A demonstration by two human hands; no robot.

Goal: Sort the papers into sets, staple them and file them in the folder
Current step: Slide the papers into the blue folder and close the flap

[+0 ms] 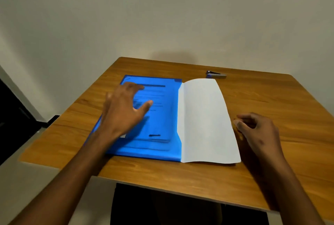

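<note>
blue folder (pixel 162 145) lies mid-table (pixel 271 94) with printed papers (pixel 157 116) showing through its cover and a white flap (pixel 204 121) open to the right. left hand (pixel 124 111) rests spread flat on it, right hand (pixel 258 130) loosely curled beside the flap, holding nothing. stapler (pixel 216 74) sits at the far edge.

There is just the one view, from the person's head, looking forward and steeply down over the near edge of the wooden worktop (pixel 271 98). It sits close, both forearms reaching in from the bottom corners, with the plain wall (pixel 162 17) filling the upper half.
</note>
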